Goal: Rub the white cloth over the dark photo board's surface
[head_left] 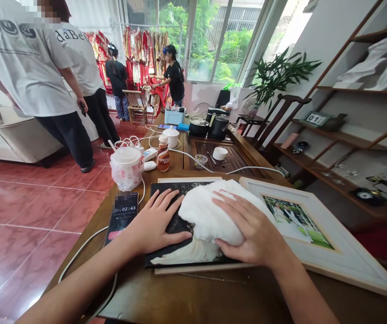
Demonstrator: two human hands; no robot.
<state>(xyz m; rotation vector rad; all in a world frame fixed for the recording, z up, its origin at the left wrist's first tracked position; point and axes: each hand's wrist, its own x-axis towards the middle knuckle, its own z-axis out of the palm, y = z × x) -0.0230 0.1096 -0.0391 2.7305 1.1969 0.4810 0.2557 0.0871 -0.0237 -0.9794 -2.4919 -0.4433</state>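
Note:
My left hand (157, 222) lies flat with fingers spread on a dark picture panel (169, 263), near its left side. My right hand (252, 227) grips a thick white fluffy cloth (202, 211), thumb at its near edge and fingers over its top. The cloth rests on the panel and hides much of its middle and right. A pale, draped shape shows on the panel's lower part. Under the panel, a light wooden edge (193, 270) sticks out. To the right, a white picture frame (321, 211) holds a photo of people outdoors.
A phone (120, 216) with a cable, a bag-wrapped white cup (125, 166), a brown-labelled bottle (163, 155) and a lidded white cup (170, 137) stand left and beyond. Further back are a tea tray (200, 150) and kettle (218, 126). Several people stand across the room.

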